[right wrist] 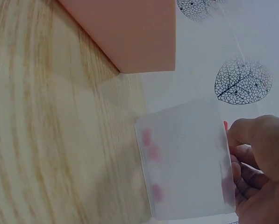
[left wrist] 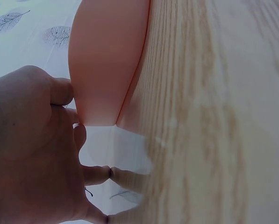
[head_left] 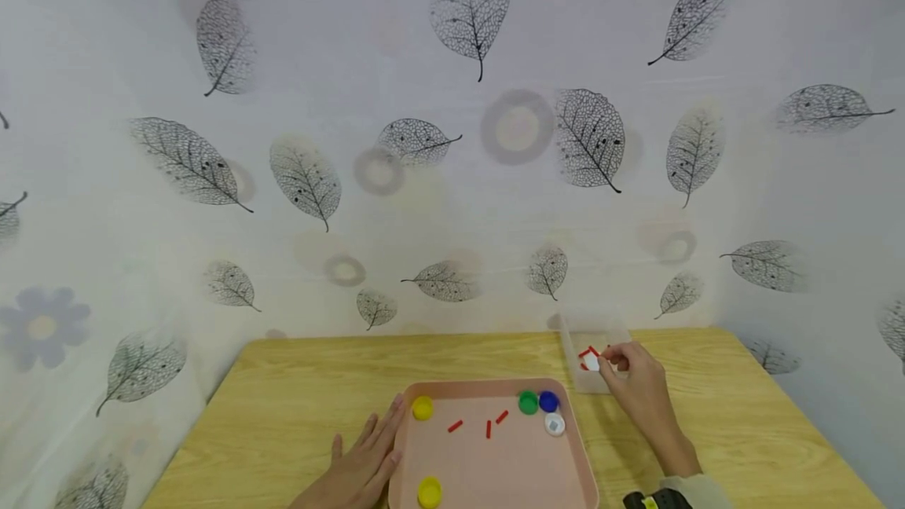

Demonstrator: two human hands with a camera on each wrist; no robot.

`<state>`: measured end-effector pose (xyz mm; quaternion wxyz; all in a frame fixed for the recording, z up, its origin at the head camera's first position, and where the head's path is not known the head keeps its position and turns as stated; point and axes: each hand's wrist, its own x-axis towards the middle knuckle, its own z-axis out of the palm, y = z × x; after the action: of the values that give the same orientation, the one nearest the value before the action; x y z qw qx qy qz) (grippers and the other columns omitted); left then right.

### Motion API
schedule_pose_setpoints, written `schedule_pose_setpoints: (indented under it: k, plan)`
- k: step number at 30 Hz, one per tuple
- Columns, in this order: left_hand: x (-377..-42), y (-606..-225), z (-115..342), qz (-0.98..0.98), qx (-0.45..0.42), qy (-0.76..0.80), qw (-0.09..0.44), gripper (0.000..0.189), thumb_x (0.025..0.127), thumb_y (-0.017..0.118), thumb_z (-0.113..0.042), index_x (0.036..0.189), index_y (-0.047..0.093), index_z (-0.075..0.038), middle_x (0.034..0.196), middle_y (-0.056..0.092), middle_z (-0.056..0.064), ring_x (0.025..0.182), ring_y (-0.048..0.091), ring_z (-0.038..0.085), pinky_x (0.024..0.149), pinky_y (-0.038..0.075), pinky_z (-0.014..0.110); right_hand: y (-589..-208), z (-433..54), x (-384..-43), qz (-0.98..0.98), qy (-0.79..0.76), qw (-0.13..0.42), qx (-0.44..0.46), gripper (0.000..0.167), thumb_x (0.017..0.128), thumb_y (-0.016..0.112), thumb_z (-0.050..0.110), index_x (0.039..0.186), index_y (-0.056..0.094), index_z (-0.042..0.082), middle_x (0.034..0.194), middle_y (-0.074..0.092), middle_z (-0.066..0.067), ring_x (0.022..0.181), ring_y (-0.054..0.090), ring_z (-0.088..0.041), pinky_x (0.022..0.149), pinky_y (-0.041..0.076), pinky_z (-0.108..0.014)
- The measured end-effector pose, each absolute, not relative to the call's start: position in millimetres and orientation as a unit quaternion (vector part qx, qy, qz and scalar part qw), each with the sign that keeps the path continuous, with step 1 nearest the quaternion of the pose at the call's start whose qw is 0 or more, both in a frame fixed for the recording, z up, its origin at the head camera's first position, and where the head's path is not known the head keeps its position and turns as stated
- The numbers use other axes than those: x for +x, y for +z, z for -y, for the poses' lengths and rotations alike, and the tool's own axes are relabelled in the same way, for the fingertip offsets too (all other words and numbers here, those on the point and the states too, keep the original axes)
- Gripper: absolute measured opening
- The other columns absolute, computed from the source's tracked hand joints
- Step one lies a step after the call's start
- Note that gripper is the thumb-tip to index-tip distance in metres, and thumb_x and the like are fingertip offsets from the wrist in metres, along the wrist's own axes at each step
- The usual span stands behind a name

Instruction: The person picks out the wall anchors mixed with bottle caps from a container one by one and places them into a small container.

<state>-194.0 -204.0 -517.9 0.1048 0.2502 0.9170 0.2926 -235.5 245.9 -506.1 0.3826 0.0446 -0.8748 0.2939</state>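
My right hand (head_left: 639, 383) is over the translucent plastic box (head_left: 592, 383) at the right, pinching a small red stick (right wrist: 225, 125) between thumb and fingertips. More red sticks (head_left: 584, 366) and something white lie inside the box. My left hand (head_left: 360, 462) lies with fingers spread, touching the left side of a pink tray (head_left: 509, 470); the left wrist view shows its fingertips against the table. Three red sticks (head_left: 488, 429) lie apart in the tray's upper half. Yellow caps (head_left: 423, 408) sit along its left side, with green (head_left: 528, 402), blue (head_left: 548, 401) and white (head_left: 555, 424) ones at the upper right.
The tray and box stand on a wood-grain table (head_left: 304, 375). Behind the table hangs a pale sheet (head_left: 452, 210) with a leaf print, which also covers both sides. A dark band (head_left: 657, 499) circles the right wrist below the sleeve.
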Motion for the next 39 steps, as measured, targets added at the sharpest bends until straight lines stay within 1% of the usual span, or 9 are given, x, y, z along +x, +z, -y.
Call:
schedule_pose_setpoints:
  k: [5, 12, 20, 24, 26, 28, 32, 35, 39]
  plan:
    - [-193, -517, 205, -0.917, 0.249, 0.292, 0.105, 0.062, 0.113, 0.031, -0.039, 0.167, 0.009, -0.019, 0.172, 0.004, 0.005, 0.148, 0.019, 0.056, 0.088, -0.006, 0.094, -506, -245, -236, 0.874, 0.295, 0.383, 0.045, 0.016, 0.077, 0.081, -0.007, 0.08, 0.07, 0.004, 0.075, 0.062, -0.005, 0.067, 0.053, -0.016, 0.059, 0.045, -0.027]
    - [-192, -516, 205, -0.917, 0.247, 0.294, 0.109, 0.062, 0.113, 0.03, -0.04, 0.167, 0.008, -0.02, 0.172, 0.003, 0.004, 0.148, 0.019, 0.056, 0.089, -0.007, 0.093, -506, -245, -235, 0.874, 0.297, 0.382, 0.043, 0.016, 0.077, 0.081, -0.007, 0.08, 0.07, 0.005, 0.076, 0.062, -0.003, 0.067, 0.055, -0.017, 0.06, 0.045, -0.025]
    - [-192, -519, 206, -0.916, 0.248, 0.296, 0.105, 0.062, 0.113, 0.03, -0.04, 0.167, 0.007, -0.021, 0.172, 0.003, 0.003, 0.149, 0.018, 0.055, 0.089, -0.006, 0.093, -504, -247, -234, 0.873, 0.301, 0.382, 0.047, 0.014, 0.078, 0.082, -0.005, 0.081, 0.072, 0.004, 0.077, 0.064, -0.003, 0.068, 0.057, -0.018, 0.061, 0.043, -0.017]
    - [-192, -518, 205, -0.916, 0.246, 0.299, 0.107, 0.062, 0.113, 0.03, -0.041, 0.167, 0.007, -0.022, 0.172, 0.003, 0.002, 0.15, 0.017, 0.054, 0.09, -0.007, 0.093, -500, -248, -231, 0.87, 0.315, 0.377, 0.043, 0.011, 0.08, 0.081, -0.004, 0.084, 0.073, 0.003, 0.08, 0.067, -0.004, 0.069, 0.057, -0.013, 0.064, 0.041, -0.01]
    - [-192, -518, 205, -0.916, 0.246, 0.297, 0.107, 0.062, 0.113, 0.029, -0.041, 0.167, 0.007, -0.022, 0.172, 0.003, 0.002, 0.15, 0.017, 0.053, 0.09, -0.008, 0.093, -496, -247, -228, 0.869, 0.321, 0.375, 0.042, 0.011, 0.081, 0.081, -0.003, 0.085, 0.073, 0.004, 0.081, 0.067, -0.004, 0.07, 0.055, -0.01, 0.065, 0.04, -0.008]
    - [-192, -517, 205, -0.917, 0.247, 0.296, 0.107, 0.062, 0.113, 0.029, -0.042, 0.167, 0.007, -0.022, 0.172, 0.003, 0.001, 0.15, 0.016, 0.052, 0.091, -0.008, 0.093, -491, -246, -226, 0.868, 0.324, 0.374, 0.042, 0.011, 0.082, 0.081, -0.002, 0.086, 0.074, 0.005, 0.082, 0.067, -0.003, 0.07, 0.054, -0.007, 0.066, 0.039, -0.008]
    - [-192, -516, 205, -0.915, 0.25, 0.298, 0.105, 0.062, 0.113, 0.03, -0.041, 0.167, 0.008, -0.02, 0.172, 0.003, 0.001, 0.15, 0.017, 0.053, 0.091, -0.008, 0.092, -481, -241, -221, 0.868, 0.328, 0.37, 0.051, 0.012, 0.081, 0.082, -0.002, 0.086, 0.073, 0.005, 0.081, 0.067, -0.002, 0.07, 0.055, -0.007, 0.066, 0.04, -0.009]
    - [-192, -516, 205, -0.914, 0.253, 0.299, 0.104, 0.062, 0.113, 0.03, -0.039, 0.167, 0.008, -0.018, 0.172, 0.003, 0.003, 0.15, 0.017, 0.053, 0.09, -0.008, 0.093, -474, -236, -218, 0.869, 0.336, 0.358, 0.057, 0.013, 0.082, 0.082, -0.002, 0.087, 0.074, 0.006, 0.081, 0.067, 0.0, 0.07, 0.055, -0.006, 0.066, 0.042, -0.009]
    - [-192, -516, 205, -0.915, 0.252, 0.296, 0.105, 0.061, 0.113, 0.029, -0.04, 0.167, 0.008, -0.019, 0.172, 0.004, 0.003, 0.15, 0.017, 0.054, 0.09, -0.007, 0.093, -467, -230, -213, 0.871, 0.35, 0.34, 0.058, 0.012, 0.083, 0.082, 0.0, 0.089, 0.074, 0.007, 0.083, 0.067, 0.001, 0.071, 0.056, -0.004, 0.067, 0.045, -0.009]
